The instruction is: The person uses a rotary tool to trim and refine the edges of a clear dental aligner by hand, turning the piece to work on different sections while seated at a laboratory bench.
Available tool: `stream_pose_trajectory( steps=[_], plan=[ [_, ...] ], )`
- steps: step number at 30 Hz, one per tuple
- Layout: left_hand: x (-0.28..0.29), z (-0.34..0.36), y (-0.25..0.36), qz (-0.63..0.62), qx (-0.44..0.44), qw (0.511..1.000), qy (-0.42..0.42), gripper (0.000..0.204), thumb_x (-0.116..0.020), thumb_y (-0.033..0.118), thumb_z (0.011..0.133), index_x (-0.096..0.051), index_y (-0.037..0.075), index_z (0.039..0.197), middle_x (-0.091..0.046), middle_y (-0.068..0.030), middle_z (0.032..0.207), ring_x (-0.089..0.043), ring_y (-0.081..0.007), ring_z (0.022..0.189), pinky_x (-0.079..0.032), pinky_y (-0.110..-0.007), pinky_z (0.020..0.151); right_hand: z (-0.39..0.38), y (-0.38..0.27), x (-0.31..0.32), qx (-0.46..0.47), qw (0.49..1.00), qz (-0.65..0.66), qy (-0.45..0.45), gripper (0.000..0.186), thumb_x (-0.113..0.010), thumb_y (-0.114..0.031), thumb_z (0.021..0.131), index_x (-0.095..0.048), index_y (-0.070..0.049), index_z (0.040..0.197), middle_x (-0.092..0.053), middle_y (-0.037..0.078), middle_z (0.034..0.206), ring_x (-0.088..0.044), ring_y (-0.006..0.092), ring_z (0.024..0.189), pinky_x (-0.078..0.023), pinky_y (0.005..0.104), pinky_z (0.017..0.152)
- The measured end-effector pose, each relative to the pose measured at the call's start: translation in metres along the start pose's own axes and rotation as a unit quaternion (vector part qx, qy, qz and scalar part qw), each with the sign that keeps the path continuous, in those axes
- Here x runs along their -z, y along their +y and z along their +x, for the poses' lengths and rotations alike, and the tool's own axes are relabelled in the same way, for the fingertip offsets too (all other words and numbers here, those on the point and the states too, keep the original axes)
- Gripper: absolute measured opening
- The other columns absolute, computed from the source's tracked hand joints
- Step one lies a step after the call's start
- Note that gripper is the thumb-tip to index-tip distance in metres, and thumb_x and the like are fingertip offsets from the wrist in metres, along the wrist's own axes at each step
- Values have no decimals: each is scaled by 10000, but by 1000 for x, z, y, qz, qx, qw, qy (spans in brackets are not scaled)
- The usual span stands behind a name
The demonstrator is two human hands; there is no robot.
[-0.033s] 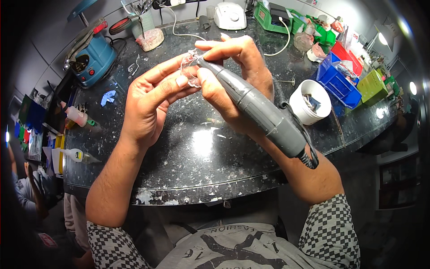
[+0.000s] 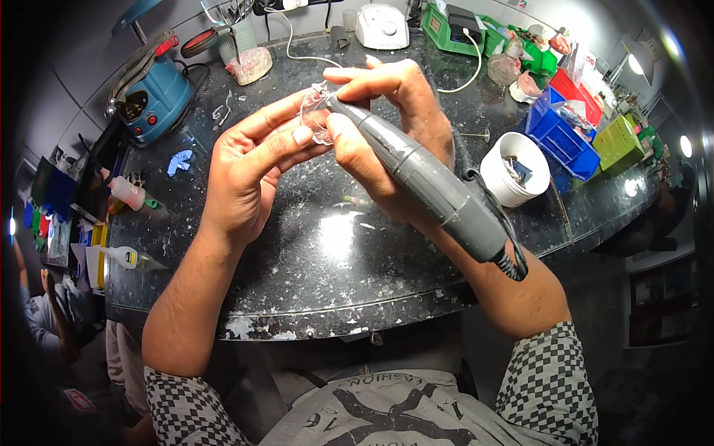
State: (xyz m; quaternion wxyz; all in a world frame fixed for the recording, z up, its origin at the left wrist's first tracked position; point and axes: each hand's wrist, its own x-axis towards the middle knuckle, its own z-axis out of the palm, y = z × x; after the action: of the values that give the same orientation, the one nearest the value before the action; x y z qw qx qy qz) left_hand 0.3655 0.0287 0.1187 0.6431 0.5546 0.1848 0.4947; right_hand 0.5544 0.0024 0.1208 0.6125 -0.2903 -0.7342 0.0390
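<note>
My left hand pinches a transparent, curved plastic dental tray between thumb and fingers, above the bench. My right hand is closed round the front of a dark grey rotary handpiece, whose rear end and black cord point down toward my right forearm. The handpiece's nose meets the tray's right side, and my right fingertips are close to the tray there. Its bur tip is too small to make out.
Under my hands lies a black, paint-flecked bench. Right of the handpiece stands a white tub of small parts, with a blue bin beyond. A blue machine is at the back left, a white control box at the back.
</note>
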Motion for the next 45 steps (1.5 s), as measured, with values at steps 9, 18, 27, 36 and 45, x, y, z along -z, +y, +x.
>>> stream_pose_trajectory(
  steps=[9,18,27,36,45],
  plan=[
    [1,1,-1,-1,-5,1000,-2,447,-637,77,913,-539,-74,1322,-651,-192,1224,-650,-243,1117,-528,-402,985,1,1,3,22,999,-23,-16,302,-702,-164,793,-597,-46,1050,-666,130,1067,-651,260,1101,-354,486,1106],
    [-1,1,-1,18,-12,1000,2,443,-633,58,910,-541,-70,1324,-643,-200,1237,-647,-243,1119,-525,-405,990,1,0,3,22,999,-27,-11,293,-702,-158,788,-602,-52,1043,-667,128,1056,-653,264,1100,-347,493,1110],
    [2,0,-2,38,-21,999,2,445,-635,74,918,-538,-68,1329,-655,-203,1215,-646,-250,1126,-520,-410,995,1,-1,2,15,1000,-20,-3,284,-698,-144,785,-602,-54,1037,-675,138,1057,-659,267,1088,-331,501,1120],
    [1,1,-2,43,-21,999,4,440,-634,75,919,-545,-61,1327,-659,-199,1212,-647,-246,1124,-514,-410,1001,2,1,3,45,998,-41,-9,283,-703,-140,780,-598,-58,1029,-680,134,1057,-666,253,1063,-336,514,1112],
    [2,1,-2,54,-24,998,5,433,-635,74,916,-555,-54,1321,-662,-192,1210,-647,-238,1124,-513,-398,1001,2,0,4,45,998,-35,-17,271,-705,-132,775,-603,-62,1016,-679,130,1053,-665,250,1065,-331,517,1114]
  ],
)
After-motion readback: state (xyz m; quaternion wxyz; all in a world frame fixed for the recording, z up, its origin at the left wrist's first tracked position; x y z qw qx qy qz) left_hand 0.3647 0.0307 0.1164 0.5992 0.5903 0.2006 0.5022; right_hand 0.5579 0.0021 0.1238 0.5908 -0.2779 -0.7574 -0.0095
